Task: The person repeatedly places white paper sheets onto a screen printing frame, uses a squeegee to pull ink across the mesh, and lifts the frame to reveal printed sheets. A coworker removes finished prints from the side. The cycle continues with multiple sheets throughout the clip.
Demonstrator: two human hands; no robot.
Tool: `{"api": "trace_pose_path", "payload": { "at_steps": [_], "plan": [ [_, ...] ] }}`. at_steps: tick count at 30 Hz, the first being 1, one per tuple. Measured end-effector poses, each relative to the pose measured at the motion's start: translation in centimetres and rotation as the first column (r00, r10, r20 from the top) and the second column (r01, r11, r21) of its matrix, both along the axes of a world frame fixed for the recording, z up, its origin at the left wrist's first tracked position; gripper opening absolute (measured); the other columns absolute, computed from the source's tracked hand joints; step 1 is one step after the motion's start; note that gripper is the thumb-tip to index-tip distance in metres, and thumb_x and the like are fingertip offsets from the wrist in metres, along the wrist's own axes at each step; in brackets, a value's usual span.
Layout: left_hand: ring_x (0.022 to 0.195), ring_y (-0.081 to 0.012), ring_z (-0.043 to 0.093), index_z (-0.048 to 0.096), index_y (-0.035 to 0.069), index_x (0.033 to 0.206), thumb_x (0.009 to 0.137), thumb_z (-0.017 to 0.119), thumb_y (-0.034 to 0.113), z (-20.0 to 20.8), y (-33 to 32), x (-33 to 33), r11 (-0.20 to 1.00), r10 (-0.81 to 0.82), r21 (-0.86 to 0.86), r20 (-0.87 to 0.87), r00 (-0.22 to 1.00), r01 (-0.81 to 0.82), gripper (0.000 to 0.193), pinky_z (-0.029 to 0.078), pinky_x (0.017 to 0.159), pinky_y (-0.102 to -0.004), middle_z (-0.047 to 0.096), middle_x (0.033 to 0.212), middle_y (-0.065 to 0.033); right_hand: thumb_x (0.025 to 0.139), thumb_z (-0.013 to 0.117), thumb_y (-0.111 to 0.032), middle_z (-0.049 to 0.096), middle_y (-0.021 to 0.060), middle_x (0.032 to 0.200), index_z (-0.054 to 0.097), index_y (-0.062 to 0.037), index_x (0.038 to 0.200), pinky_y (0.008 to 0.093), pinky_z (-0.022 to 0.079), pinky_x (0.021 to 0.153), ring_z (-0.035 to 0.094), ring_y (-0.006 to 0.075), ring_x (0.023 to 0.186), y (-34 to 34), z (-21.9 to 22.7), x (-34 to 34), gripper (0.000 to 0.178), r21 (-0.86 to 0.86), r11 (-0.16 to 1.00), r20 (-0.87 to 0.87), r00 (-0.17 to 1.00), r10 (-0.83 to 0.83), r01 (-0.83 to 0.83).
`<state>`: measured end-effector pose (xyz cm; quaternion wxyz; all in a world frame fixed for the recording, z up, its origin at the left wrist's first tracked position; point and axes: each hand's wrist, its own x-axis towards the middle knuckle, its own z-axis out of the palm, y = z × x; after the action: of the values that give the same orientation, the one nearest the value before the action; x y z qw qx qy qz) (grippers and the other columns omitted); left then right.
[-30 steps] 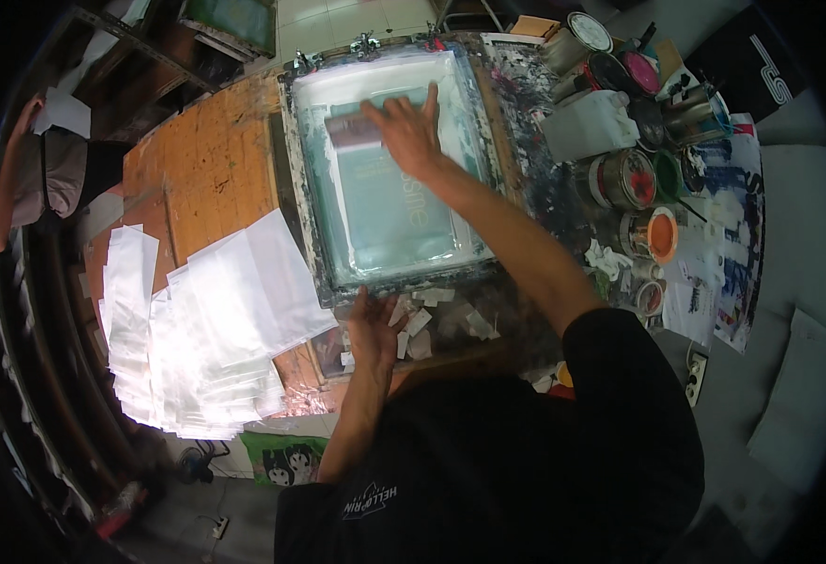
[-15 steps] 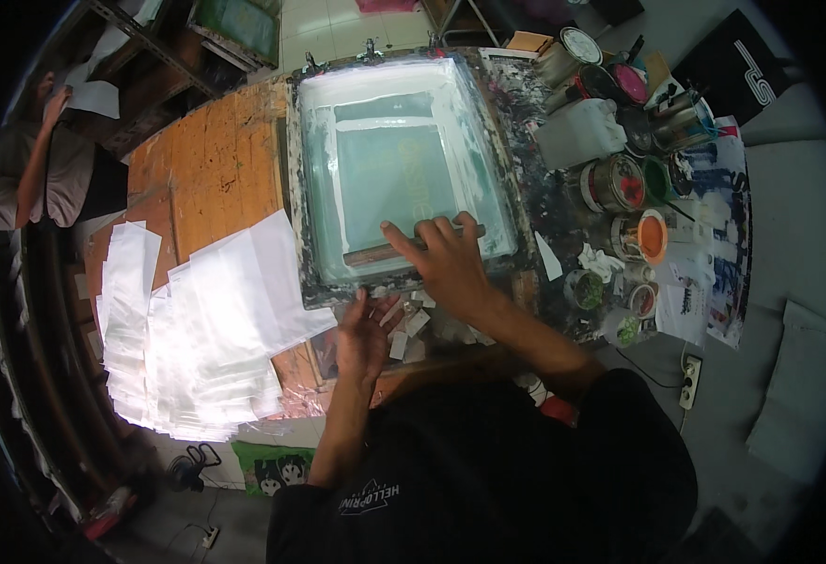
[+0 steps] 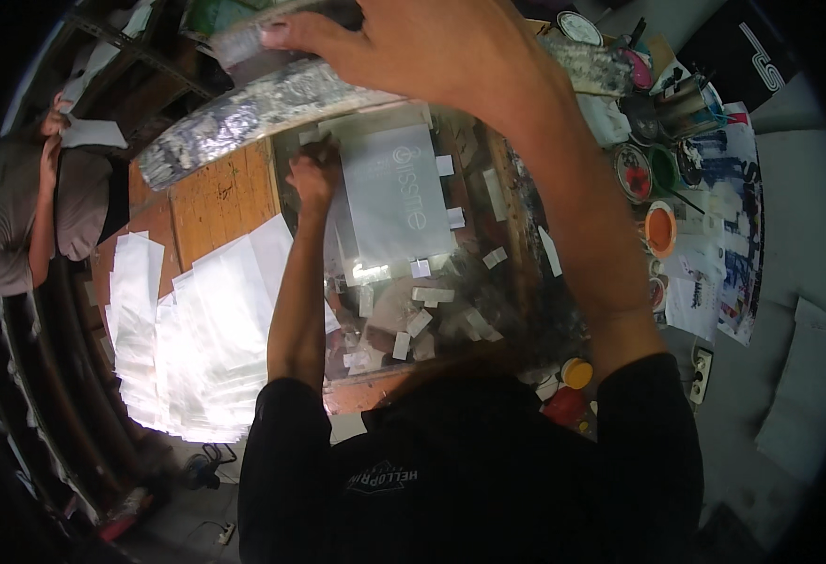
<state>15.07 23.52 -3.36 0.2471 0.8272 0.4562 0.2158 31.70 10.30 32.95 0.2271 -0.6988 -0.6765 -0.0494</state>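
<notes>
The screen-printing frame (image 3: 253, 117) is raised and tilted, its paint-crusted near bar crossing the upper view. Reaching over that bar, my right hand (image 3: 404, 47) is closed on what looks like the squeegee (image 3: 242, 45); the thumb lies along it and the other fingers are hidden. Below, a pale grey sheet (image 3: 389, 197) with white print lies flat on the base (image 3: 338, 329). My left hand (image 3: 314, 174) is at the sheet's far left corner, fingers bent and pinched at its edge. Small pale tabs (image 3: 445, 166) sit along the sheet's right side.
Overlapping white sheets (image 3: 216, 338) lie on the table to the left. Paint cans and tubs (image 3: 660, 228) crowd the right side. Several tape scraps (image 3: 402, 345) are scattered on the near base. A person (image 3: 42, 202) stands at the far left holding a white sheet.
The frame, flat before, is now lifted, uncovering the printed sheet. My right hand has risen up and away with it. My left hand has gone from the frame's near edge to the sheet's far left corner.
</notes>
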Motion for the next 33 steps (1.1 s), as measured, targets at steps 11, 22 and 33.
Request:
{"api": "trace_pose_path", "payload": {
  "at_steps": [11, 22, 33],
  "plan": [
    [0.066, -0.0238, 0.067, 0.074, -0.001, 0.1, 0.095, 0.068, 0.013, 2.8, 0.2, -9.8, 0.993, 0.107, 0.018, 0.321, 0.941, -0.119, 0.016, 0.053, 0.063, -0.0352, 0.073, 0.082, -0.0169, 0.101, 0.061, -0.04, 0.075, 0.017, 0.086, 0.074, 0.002, 0.114, 0.0425, 0.058, 0.078, 0.071, 0.0276, 0.078, 0.8, 1.4, 0.8, 0.046, 0.098, 0.994, 0.008, 0.999, -0.039, 0.038],
    [0.155, -0.0498, 0.006, 0.042, 0.017, 0.156, 0.1, 0.06, 0.043, 2.4, -15.5, -27.2, 0.949, 0.068, 0.301, -0.483, 0.873, 0.092, 0.064, 0.005, 0.115, -0.0782, 0.019, 0.166, -0.0275, 0.092, 0.068, -0.035, 0.072, 0.0222, 0.093, 0.072, -0.0017, 0.101, 0.0458, 0.052, 0.077, 0.069, 0.0403, 0.088, 1.7, 2.4, 0.5, 0.035, 0.021, 0.995, -0.02, 0.995, -0.094, 0.094],
    [0.155, -0.0446, 0.018, 0.044, 0.01, 0.154, 0.102, 0.055, 0.038, -0.9, -18.0, -0.1, 0.874, -0.406, 0.206, -0.188, 0.894, 0.44, 0.06, 0.012, 0.12, -0.0695, 0.026, 0.164, -0.0265, 0.098, 0.059, -0.039, 0.074, 0.0217, 0.094, 0.073, 0.0034, 0.108, 0.0446, 0.059, 0.073, 0.073, 0.0331, 0.085, -0.1, 3.1, 0.6, 0.045, -0.142, 0.978, -0.075, 0.983, -0.167, 0.155]
  ]
}}
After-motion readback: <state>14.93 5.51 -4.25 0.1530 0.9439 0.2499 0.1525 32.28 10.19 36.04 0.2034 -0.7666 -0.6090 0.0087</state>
